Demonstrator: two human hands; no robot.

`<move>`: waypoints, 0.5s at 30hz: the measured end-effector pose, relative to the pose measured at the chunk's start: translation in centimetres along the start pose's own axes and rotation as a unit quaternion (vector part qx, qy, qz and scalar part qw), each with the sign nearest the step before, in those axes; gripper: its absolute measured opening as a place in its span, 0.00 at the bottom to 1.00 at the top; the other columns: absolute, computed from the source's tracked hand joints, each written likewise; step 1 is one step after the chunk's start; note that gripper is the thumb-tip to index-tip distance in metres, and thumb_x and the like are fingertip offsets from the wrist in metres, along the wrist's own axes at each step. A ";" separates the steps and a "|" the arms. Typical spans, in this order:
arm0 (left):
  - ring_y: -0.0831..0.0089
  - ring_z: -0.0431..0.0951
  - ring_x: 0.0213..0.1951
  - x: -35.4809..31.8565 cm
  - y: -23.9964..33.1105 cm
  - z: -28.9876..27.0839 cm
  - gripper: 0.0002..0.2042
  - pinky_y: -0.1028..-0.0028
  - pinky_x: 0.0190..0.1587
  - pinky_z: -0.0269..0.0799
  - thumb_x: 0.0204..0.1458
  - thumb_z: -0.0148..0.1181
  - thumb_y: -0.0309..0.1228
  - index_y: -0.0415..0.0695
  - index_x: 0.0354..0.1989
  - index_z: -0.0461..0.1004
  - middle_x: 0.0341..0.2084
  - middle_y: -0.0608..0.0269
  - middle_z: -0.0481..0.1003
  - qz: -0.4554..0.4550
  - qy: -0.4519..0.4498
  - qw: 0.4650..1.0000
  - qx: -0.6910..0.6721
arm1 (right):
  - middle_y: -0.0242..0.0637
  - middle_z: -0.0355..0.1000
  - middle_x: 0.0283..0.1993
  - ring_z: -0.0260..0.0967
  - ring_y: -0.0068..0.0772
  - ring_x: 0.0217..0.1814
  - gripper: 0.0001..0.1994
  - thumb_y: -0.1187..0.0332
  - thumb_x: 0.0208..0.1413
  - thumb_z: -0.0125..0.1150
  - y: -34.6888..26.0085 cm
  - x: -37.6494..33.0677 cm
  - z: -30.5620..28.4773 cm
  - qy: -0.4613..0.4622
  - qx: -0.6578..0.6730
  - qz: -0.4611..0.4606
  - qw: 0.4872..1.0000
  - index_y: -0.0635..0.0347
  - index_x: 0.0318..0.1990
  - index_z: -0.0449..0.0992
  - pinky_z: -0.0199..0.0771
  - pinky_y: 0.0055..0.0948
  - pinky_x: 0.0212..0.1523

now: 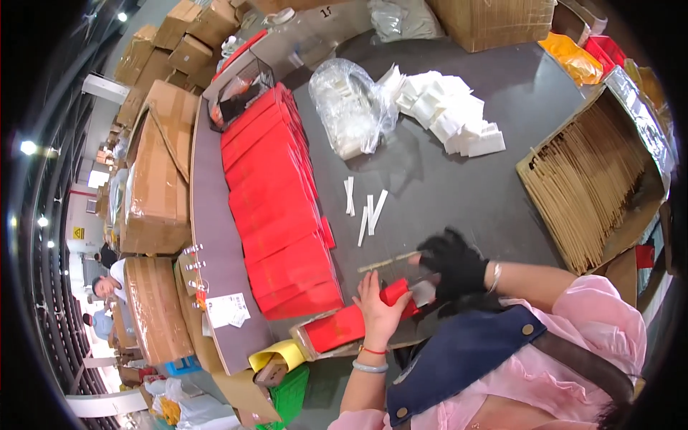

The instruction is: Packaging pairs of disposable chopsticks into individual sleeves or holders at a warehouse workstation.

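While the left hand [376,304] is curling bare fingers around a small red folded box [395,292] near the front edge of the dark surface [459,179], the right hand [453,264], in a black fingerless glove, is closing over the box's other end, where a pale bit of card [423,292] is showing. Both hands are pinching the same piece between them, just above the surface; whether the right fingers are gripping the red card or the pale insert I cannot tell. It looks like a folding or fitting step — the box is being shaped or an insert worked into it — and the next move would seem to call for a steady left hold and a precise press from the right fingertips.

Just left of the hands, a flat red carton blank [335,328] is lying in an open tray at the front edge. A long overlapping row of red blanks [276,208] is running back along the left edge. Thin white strips [367,208] are lying loose mid-surface, with a wooden stick [387,261] just beyond the hands. Toward the far edge, a clear plastic bag [351,107] and a heap of white folded inserts [448,115] are sitting — well apart from the work. At the right edge, a cardboard box of brown sticks [588,186] is standing open. Nothing is crowding the hands.
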State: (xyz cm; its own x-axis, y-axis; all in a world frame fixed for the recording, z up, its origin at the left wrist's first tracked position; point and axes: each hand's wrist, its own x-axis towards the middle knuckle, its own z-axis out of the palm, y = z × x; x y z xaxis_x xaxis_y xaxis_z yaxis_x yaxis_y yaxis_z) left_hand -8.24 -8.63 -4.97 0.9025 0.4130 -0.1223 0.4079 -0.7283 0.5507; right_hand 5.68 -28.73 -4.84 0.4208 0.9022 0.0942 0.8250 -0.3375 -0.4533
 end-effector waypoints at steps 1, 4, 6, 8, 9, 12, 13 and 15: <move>0.51 0.63 0.63 0.5 -0.1 -0.3 0.39 0.47 0.66 0.49 0.40 0.73 0.44 0.38 0.60 0.65 0.59 0.48 0.66 0.001 -0.007 1.000 -0.022 | 0.49 0.62 0.62 0.58 0.52 0.65 0.39 0.45 0.40 0.69 2.1 0.3 -1.8 0.025 -0.055 0.026 0.998 0.48 0.61 0.67 0.53 0.49 0.65; 0.52 0.71 0.53 5.5 0.6 0.1 0.27 0.59 0.56 0.65 0.45 0.70 0.35 0.38 0.54 0.71 0.50 0.48 0.72 0.087 0.080 0.991 -0.056 | 0.46 0.56 0.68 0.52 0.55 0.69 0.40 0.51 0.41 0.71 11.3 2.1 -4.3 0.235 -0.077 0.226 0.942 0.48 0.64 0.64 0.50 0.52 0.66; 0.52 0.73 0.49 9.2 0.0 1.4 0.22 0.62 0.51 0.69 0.46 0.68 0.32 0.39 0.51 0.73 0.46 0.48 0.73 0.128 0.129 0.983 -0.021 | 0.44 0.52 0.70 0.48 0.57 0.71 0.40 0.50 0.44 0.69 15.2 4.2 -7.0 0.279 -0.117 0.307 0.903 0.42 0.66 0.60 0.48 0.55 0.66; 0.54 0.75 0.40 11.9 -1.6 2.0 0.13 0.60 0.43 0.71 0.48 0.65 0.30 0.40 0.42 0.76 0.36 0.52 0.74 0.109 0.204 0.970 0.071 | 0.43 0.49 0.72 0.47 0.57 0.72 0.38 0.46 0.48 0.64 16.8 6.3 -7.8 0.246 -0.151 0.359 0.887 0.34 0.68 0.58 0.48 0.59 0.65; 0.54 0.75 0.40 12.5 -2.3 2.1 0.13 0.60 0.43 0.71 0.48 0.65 0.30 0.40 0.42 0.76 0.36 0.52 0.74 0.112 0.207 0.969 0.073 | 0.43 0.49 0.72 0.47 0.57 0.72 0.38 0.46 0.48 0.64 17.6 6.6 -6.8 0.250 -0.151 0.358 0.887 0.34 0.68 0.58 0.48 0.59 0.65; 0.54 0.73 0.35 13.6 -2.7 2.6 0.07 0.58 0.39 0.69 0.48 0.64 0.29 0.43 0.35 0.76 0.30 0.55 0.73 0.053 0.125 0.991 0.009 | 0.43 0.48 0.73 0.48 0.58 0.70 0.38 0.44 0.49 0.61 19.4 5.7 -3.0 0.242 -0.115 0.338 0.902 0.33 0.69 0.57 0.49 0.59 0.64; 0.54 0.74 0.35 13.7 -2.2 2.5 0.05 0.58 0.38 0.69 0.48 0.63 0.29 0.43 0.32 0.76 0.28 0.55 0.73 0.059 0.119 0.991 -0.005 | 0.43 0.48 0.73 0.48 0.58 0.70 0.38 0.44 0.49 0.61 18.5 5.0 -2.1 0.235 -0.115 0.343 0.902 0.33 0.69 0.57 0.49 0.59 0.64; 0.54 0.74 0.34 13.2 -2.1 1.6 0.04 0.59 0.37 0.69 0.49 0.63 0.29 0.43 0.29 0.75 0.27 0.55 0.72 0.060 0.111 0.992 -0.014 | 0.47 0.48 0.72 0.48 0.58 0.71 0.38 0.48 0.48 0.64 15.3 4.7 -0.5 0.225 -0.145 0.317 0.910 0.39 0.68 0.58 0.51 0.54 0.65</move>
State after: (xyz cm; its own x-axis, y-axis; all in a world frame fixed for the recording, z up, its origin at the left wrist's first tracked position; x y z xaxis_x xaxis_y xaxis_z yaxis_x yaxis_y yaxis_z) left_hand 3.08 -2.53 -9.11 0.8900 0.4372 0.1294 0.2924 -0.7651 0.5738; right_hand 20.46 -29.78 -10.83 0.9053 0.3216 0.2774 0.3991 -0.8676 -0.2968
